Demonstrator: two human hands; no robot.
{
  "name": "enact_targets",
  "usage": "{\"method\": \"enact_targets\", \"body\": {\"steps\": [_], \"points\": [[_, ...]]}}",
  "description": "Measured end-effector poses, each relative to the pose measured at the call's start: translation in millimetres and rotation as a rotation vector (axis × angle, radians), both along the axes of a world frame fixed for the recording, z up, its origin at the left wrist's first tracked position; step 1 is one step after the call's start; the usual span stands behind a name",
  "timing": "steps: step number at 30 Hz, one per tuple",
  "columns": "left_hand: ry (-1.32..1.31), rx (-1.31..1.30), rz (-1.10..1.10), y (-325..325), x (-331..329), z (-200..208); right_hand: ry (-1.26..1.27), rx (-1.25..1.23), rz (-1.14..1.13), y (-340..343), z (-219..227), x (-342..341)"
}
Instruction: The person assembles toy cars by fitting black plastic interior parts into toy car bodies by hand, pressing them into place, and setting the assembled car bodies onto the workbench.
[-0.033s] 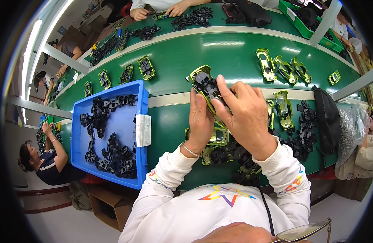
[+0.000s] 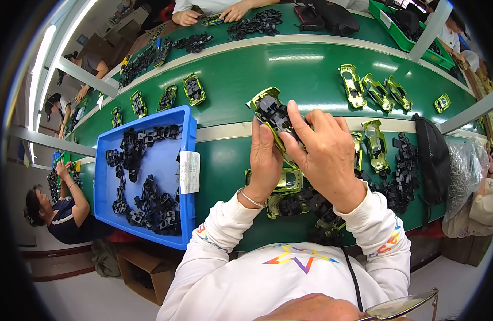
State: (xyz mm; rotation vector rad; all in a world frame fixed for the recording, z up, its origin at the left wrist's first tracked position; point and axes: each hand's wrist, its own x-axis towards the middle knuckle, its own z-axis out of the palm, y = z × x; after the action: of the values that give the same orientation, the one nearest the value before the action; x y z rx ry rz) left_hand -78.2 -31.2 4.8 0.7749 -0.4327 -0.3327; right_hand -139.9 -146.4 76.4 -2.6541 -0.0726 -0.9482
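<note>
Both my hands hold up a lime-green toy car shell (image 2: 270,109) with a black plastic insert seated in its open underside. My left hand (image 2: 263,163) grips it from the left, thumb along its side. From the right, my right hand (image 2: 325,155) covers its lower half, with the forefinger pressing on the black insert. Under my hands, more green shells (image 2: 287,181) and black parts (image 2: 305,206) lie on the green table (image 2: 225,160).
A blue tray (image 2: 103,187) of black plastic parts stands at my left. Several green shells (image 2: 377,91) lie on the green belt (image 2: 289,69) beyond. A pile of black parts (image 2: 404,171) and a black bag (image 2: 433,158) are at right. Other people work at left (image 2: 54,214) and across the belt (image 2: 233,12).
</note>
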Motion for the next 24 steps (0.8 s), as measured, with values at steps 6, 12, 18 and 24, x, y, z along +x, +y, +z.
{"method": "enact_targets", "body": {"steps": [6,12,18,24], "points": [[-0.017,-0.002,-0.025,3,-1,4,0.022,0.052,-0.026,7,10,-6],[-0.047,0.002,-0.005,2,-2,4,-0.029,0.125,0.001,2,6,-5],[-0.05,-0.025,0.002,1,-7,-1,-0.054,0.028,-0.019,10,3,-4],[-0.039,0.037,0.04,4,-7,-4,0.085,-0.097,0.053,-2,12,-3]]}}
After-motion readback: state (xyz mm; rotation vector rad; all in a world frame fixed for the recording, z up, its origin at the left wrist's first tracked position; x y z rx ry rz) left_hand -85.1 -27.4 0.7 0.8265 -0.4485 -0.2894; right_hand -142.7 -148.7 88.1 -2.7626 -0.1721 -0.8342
